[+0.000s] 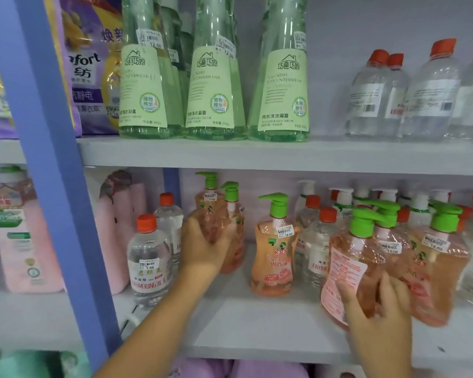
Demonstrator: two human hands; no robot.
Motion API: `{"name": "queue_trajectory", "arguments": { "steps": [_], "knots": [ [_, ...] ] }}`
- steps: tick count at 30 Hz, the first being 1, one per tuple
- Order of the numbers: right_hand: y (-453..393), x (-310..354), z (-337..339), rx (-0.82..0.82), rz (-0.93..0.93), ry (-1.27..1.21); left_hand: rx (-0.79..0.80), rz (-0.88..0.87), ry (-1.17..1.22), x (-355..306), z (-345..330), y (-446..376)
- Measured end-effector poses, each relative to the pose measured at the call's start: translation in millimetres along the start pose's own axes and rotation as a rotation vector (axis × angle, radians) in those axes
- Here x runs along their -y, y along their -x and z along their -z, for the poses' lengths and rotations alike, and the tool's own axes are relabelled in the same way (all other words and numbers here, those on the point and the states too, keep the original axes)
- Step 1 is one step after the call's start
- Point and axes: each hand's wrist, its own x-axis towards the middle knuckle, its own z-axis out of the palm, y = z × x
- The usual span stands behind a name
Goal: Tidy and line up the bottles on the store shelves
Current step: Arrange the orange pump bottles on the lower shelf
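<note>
Bottles [275,249] crowd white store shelves [257,323].

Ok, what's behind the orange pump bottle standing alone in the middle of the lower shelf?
Behind that orange pump bottle stand clear bottles with orange caps, and a white pump bottle farther back. Their lower parts are covered by the bottles in front, so what stands deeper in cannot be seen.

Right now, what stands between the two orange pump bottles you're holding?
In the head view, one orange green-pump bottle stands alone between them, bare grey shelf around it.
</note>
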Motion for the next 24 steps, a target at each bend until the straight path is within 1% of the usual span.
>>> {"name": "queue_trajectory", "arguments": {
  "steps": [2,6,9,11,14,15,17,19,23,24],
  "knots": [
    [0,-1,0,0.003,0.003,-0.016,0.093,0.07,0.019,-6,0,-7],
    [-1,-3,-3,-0.006,0.001,0.001,0.255,0.105,-0.066,-11,-6,-19],
    [0,-6,-3,-0.007,-0.007,0.009,0.266,0.102,-0.164,-5,-11,-24],
    [0,-5,-3,-0.012,-0.025,-0.004,0.3,0.103,-0.121,2,-11,-24],
    [0,-6,-4,-0.025,-0.043,0.001,0.402,0.102,-0.043,1,-15,-15],
    [1,-6,-3,-0.021,-0.044,-0.002,0.411,0.102,-0.019,-2,-19,-10],
    [2,-5,-3,-0.012,-0.035,0.003,0.369,0.109,0.027,-5,-29,-1],
    [2,-4,-2,-0.002,-0.038,0.015,0.348,0.119,0.014,-11,-36,8],
    [1,-5,-4,-0.004,-0.012,0.047,0.461,0.174,0.04,-19,-34,14],
    [1,-6,-4,-0.005,-0.012,0.051,0.453,0.168,0.051,-22,-30,11]
  ]
}}
